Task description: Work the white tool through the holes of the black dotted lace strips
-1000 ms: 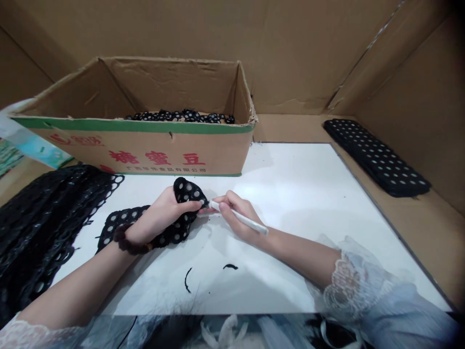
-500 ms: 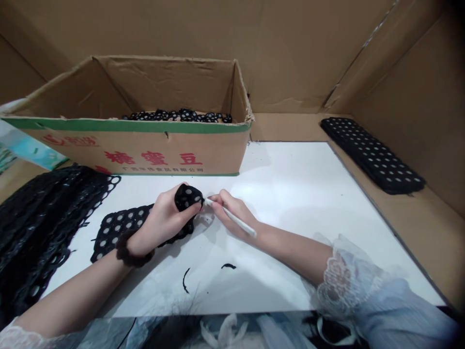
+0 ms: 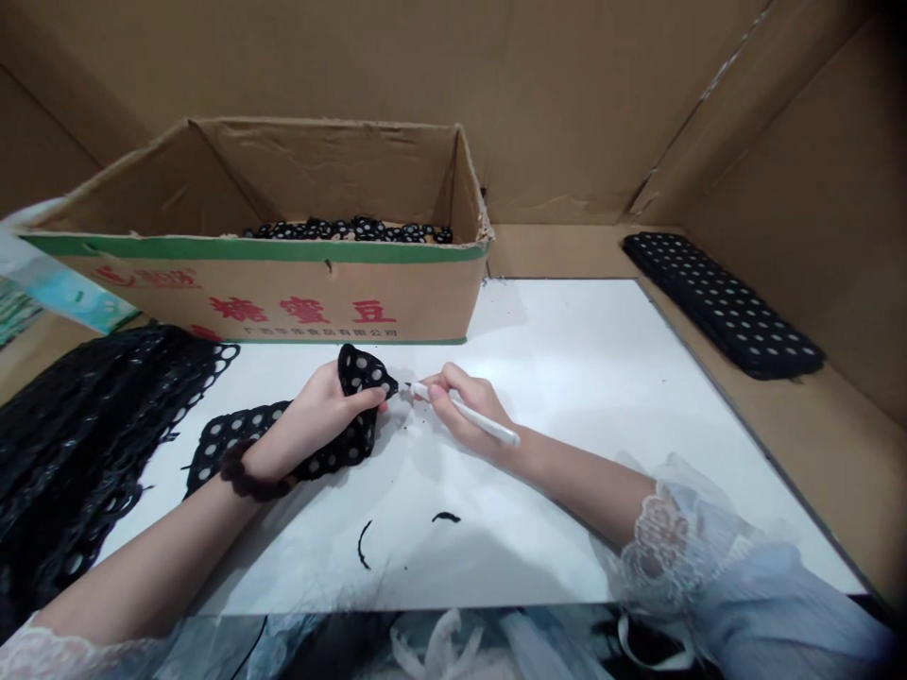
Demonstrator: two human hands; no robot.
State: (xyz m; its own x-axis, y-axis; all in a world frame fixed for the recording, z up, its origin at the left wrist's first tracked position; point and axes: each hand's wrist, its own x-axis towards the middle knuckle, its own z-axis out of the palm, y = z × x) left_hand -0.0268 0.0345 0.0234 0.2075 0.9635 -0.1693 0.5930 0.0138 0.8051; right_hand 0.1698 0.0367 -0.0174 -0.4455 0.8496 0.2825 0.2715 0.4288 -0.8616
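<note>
A strip of black eyelet lace [image 3: 338, 460], dotted with rows of pale round spots, lies on the white board under my left hand [image 3: 320, 411]. That hand is closed on the strip, pinching a raised, folded end between thumb and fingers. A dark hair tie circles the wrist. In my right hand [image 3: 464, 406] is a slim white pen-shaped tool [image 3: 486, 423], held like a pencil. Its thin tip points left at the pinched corner of the lace, very close to it; whether they touch I cannot tell.
Behind my hands stands an open cardboard box [image 3: 340, 293] with black dotted pieces inside. A heap of black lace [image 3: 92, 425] covers the left side. On the cardboard at right lies a stack of dotted lace [image 3: 723, 302]. Two black scraps [image 3: 446, 517] rest on the white board [image 3: 581, 378] in front.
My right hand and the white tool have shifted slightly right, away from the lace. The pinched lace end now stands higher and its corner stretches toward the tool.
</note>
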